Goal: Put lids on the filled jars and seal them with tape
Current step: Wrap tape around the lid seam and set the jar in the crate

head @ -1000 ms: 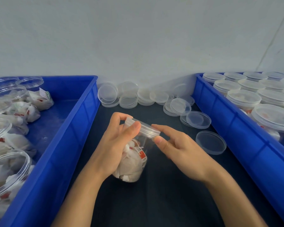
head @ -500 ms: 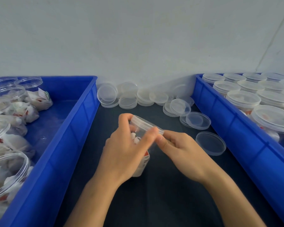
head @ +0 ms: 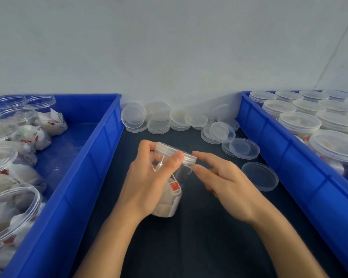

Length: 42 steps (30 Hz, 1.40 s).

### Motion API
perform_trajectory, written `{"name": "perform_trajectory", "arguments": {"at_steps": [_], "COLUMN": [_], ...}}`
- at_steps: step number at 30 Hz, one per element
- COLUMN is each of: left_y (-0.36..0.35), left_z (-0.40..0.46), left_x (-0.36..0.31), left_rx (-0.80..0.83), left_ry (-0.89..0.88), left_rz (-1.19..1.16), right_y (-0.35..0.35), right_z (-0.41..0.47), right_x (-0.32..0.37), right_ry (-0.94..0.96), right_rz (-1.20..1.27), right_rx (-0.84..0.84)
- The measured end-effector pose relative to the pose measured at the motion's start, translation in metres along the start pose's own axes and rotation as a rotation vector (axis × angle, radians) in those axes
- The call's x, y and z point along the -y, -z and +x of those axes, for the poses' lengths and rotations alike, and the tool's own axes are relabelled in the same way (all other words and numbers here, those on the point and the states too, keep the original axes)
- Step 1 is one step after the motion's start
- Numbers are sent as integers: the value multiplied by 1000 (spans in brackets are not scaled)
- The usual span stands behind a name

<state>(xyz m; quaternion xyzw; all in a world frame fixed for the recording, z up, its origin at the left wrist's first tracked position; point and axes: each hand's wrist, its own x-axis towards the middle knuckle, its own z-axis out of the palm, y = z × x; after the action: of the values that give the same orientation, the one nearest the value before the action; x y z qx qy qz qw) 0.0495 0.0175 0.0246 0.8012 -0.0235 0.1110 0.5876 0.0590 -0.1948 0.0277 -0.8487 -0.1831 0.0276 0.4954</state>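
Even, soft, cool light; faint shadows below hands; wide-angle bending at edges; sharp focus, slight softness w/ clear plastic.

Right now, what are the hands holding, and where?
Left hand grips the filled jar around its neck; right hand's fingers touch the lid rim.

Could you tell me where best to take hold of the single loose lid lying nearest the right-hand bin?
Pinch the raised rim of that lid from above, probably at its left edge: it lies flat on the table, and the right bin crowds its other side.
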Motion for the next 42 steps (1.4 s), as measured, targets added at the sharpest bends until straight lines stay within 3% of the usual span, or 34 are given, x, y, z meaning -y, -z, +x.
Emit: {"name": "perform_trajectory", "arguments": {"at_steps": [10,21,28,32,37,42], "left_y": [1,-1,-9,-15,-12,-4], "left_z": [0,0,-2,-5,-3,-1], "left_x": [-3,3,-3,-3,-1,0], "left_rx": [78,267,1,40,50,36], "left_ry": [34,19,-116,-116,-52,-28], "left_rz": [-81,-174,38,121,-40,-50], "right_y": [5,15,10,6,5,5], "right_z": [0,-4,-3,-2,-4,-2], "right_x": [-3,3,5,9,12,7], "right_ry": [-39,9,1,16,-16,2], "right_rz": [-24,110,46,-17,191,102], "right_rx": [19,201,106,42,130,95]}}
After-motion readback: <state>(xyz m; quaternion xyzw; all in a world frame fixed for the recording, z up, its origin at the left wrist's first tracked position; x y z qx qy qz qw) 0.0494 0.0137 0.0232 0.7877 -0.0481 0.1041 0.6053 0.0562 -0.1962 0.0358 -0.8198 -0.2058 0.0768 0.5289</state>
